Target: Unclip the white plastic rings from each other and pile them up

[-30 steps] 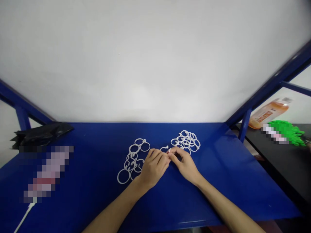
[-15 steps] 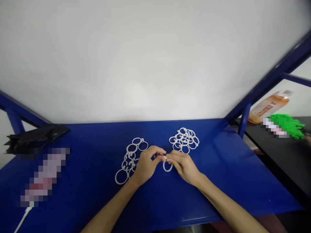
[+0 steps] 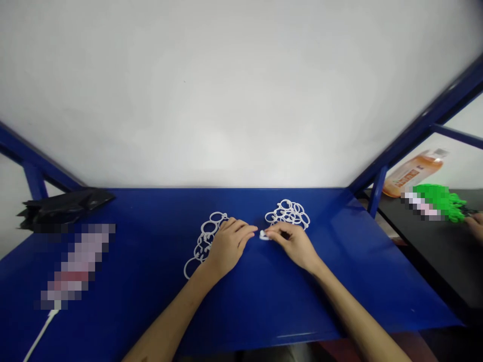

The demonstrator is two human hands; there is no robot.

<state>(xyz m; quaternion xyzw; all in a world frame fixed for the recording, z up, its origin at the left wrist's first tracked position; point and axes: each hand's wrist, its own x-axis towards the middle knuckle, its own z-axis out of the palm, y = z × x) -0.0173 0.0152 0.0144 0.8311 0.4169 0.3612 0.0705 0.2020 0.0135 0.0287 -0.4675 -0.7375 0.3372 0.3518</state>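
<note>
On the blue table (image 3: pixel 128 261) lie two groups of white plastic rings. A linked chain of rings (image 3: pixel 204 239) lies under and left of my left hand (image 3: pixel 228 244), whose fingers are curled and reach toward a single white ring (image 3: pixel 264 235). My right hand (image 3: pixel 294 241) pinches that ring between its fingertips, just in front of a loose pile of rings (image 3: pixel 289 213). The two hands' fingertips nearly meet at the ring.
A black bag (image 3: pixel 64 206) lies at the table's far left, with a white cable (image 3: pixel 39 334) near the front left edge. Blue frame posts (image 3: pixel 377 193) rise at both sides. On a dark table to the right are an orange bottle (image 3: pixel 413 171), green items (image 3: pixel 439 201) and another person's hand (image 3: pixel 476 223).
Both hands moved away from me toward the ring pile. The ring, which hung below the fingers half a second ago, now sits low at the fingertips by the pile.
</note>
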